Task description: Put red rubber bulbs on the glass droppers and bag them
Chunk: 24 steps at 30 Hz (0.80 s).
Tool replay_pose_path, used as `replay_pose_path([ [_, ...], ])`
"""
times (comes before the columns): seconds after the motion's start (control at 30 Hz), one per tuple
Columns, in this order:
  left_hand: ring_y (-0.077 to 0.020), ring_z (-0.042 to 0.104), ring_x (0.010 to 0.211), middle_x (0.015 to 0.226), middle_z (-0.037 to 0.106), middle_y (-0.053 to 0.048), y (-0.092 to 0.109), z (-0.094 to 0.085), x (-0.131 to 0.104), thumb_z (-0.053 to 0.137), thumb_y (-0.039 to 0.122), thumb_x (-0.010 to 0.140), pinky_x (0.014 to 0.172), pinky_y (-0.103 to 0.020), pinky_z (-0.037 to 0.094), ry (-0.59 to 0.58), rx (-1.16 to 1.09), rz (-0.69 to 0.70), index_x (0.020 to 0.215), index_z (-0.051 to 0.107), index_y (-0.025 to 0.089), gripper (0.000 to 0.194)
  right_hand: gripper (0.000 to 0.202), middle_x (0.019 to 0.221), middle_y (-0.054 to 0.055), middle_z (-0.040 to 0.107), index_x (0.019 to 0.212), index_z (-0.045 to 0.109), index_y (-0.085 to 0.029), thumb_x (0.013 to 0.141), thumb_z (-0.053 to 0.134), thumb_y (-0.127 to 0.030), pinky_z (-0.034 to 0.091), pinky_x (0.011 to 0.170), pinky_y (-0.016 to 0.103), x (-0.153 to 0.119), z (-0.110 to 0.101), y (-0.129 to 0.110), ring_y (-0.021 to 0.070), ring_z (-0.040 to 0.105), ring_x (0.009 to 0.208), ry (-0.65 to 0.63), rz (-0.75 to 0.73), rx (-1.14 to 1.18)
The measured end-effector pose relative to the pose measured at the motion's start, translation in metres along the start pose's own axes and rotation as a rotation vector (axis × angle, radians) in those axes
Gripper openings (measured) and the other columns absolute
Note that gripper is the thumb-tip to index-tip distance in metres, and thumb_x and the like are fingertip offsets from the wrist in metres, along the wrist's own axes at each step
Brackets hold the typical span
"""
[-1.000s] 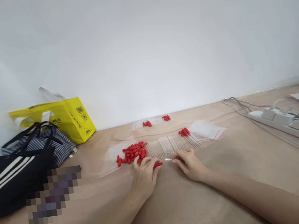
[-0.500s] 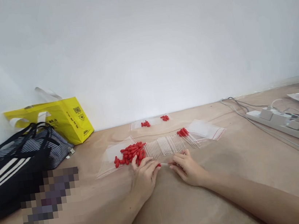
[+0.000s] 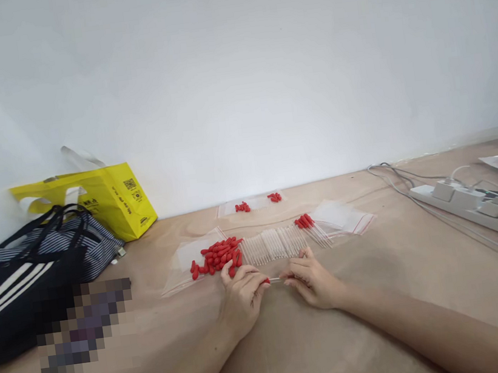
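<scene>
Closed in a pinch, my left hand (image 3: pixel 242 300) holds a small red rubber bulb (image 3: pixel 267 280), most of it hidden by the fingers. A thin clear tube (image 3: pixel 275 279) runs from the bulb to my right hand (image 3: pixel 312 282), whose fingertips are closed on its other end. The bulb and tube meet end to end; how deep the tube sits is hidden. Just beyond my left hand is a pile of red bulbs (image 3: pixel 219 253). Clear tubes (image 3: pixel 275 244) lie side by side ahead of both hands. Several bulb-topped droppers (image 3: pixel 305 222) lie at the row's right end.
Clear zip bags lie left (image 3: pixel 185 257) and right (image 3: pixel 345 218) of the tubes. Another bag (image 3: pixel 258 202) with red-ended pieces lies by the wall. Bags, one yellow (image 3: pixel 126 196) and one black (image 3: pixel 29 295), stand left. A power strip (image 3: pixel 475 199) with cables is right.
The pinched bulb and tube have dipped slightly toward me. Both hands keep their grip, with only small finger shifts. The piles on the table are unchanged.
</scene>
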<state>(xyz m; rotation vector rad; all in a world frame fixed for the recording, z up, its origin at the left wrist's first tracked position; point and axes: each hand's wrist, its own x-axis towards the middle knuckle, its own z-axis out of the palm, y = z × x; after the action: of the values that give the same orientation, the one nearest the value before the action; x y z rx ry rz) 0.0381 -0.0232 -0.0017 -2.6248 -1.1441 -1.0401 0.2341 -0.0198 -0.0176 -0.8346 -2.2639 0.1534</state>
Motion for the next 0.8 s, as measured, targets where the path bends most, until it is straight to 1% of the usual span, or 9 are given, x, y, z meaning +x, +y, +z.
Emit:
replay_pose_path([
  [0.1,-0.0155,0.057,0.078,0.072,0.066,0.002,0.0003,-0.0007,-0.0005,0.041,0.022,0.083,0.097,-0.046,0.009,-0.03,-0.002,0.013,0.075,0.059,0.023,0.019,0.014,0.072,0.0,0.059,0.082,0.051,-0.018,0.082,0.037,-0.017,0.025,0.074,0.03,0.0003,-0.0028,-0.0008,0.0115,0.05,0.066,-0.022,-0.014,-0.005],
  [0.23,-0.0167,0.056,0.081,0.075,0.066,0.0,-0.0009,-0.0016,-0.0006,0.039,0.021,0.084,0.094,-0.046,0.014,-0.07,-0.037,-0.026,0.08,0.059,0.023,0.021,0.014,0.073,0.001,0.059,0.083,0.051,-0.018,0.082,0.037,-0.017,0.024,0.074,0.031,-0.0014,-0.0024,-0.0018,0.0118,0.05,0.066,0.018,-0.022,-0.043],
  [0.4,-0.016,0.056,0.081,0.076,0.066,0.001,-0.0039,-0.0005,-0.0013,0.039,0.024,0.085,0.094,-0.045,0.014,-0.054,-0.058,-0.048,0.082,0.06,0.024,0.021,0.013,0.071,0.001,0.058,0.082,0.052,-0.018,0.082,0.038,-0.017,0.024,0.072,0.03,-0.0024,0.0012,-0.0019,0.0116,0.049,0.065,0.063,-0.027,-0.037],
  [0.57,-0.0153,0.056,0.079,0.074,0.066,0.002,-0.0038,-0.001,-0.001,0.039,0.024,0.085,0.096,-0.045,0.011,-0.067,-0.097,-0.01,0.079,0.059,0.023,0.021,0.016,0.07,0.0,0.058,0.088,0.054,-0.019,0.083,0.038,-0.017,0.024,0.071,0.029,0.0,0.0004,-0.0008,0.0107,0.049,0.064,0.031,-0.027,0.002],
  [0.7,-0.016,0.055,0.078,0.071,0.066,0.002,-0.0031,-0.001,-0.001,0.039,0.022,0.085,0.096,-0.047,0.009,-0.083,-0.092,0.011,0.078,0.059,0.023,0.021,0.019,0.073,0.0,0.059,0.088,0.055,-0.019,0.083,0.038,-0.016,0.024,0.07,0.03,0.0011,-0.0018,-0.001,0.0113,0.048,0.066,0.006,-0.049,-0.039],
  [0.8,-0.0165,0.055,0.078,0.069,0.066,0.002,-0.0028,0.0006,-0.0018,0.039,0.022,0.085,0.097,-0.048,0.007,-0.092,-0.072,0.037,0.077,0.059,0.023,0.021,0.021,0.072,0.001,0.058,0.088,0.057,-0.018,0.082,0.037,-0.015,0.023,0.069,0.03,0.0016,-0.0031,-0.0018,0.0113,0.047,0.063,-0.021,-0.073,-0.088],
])
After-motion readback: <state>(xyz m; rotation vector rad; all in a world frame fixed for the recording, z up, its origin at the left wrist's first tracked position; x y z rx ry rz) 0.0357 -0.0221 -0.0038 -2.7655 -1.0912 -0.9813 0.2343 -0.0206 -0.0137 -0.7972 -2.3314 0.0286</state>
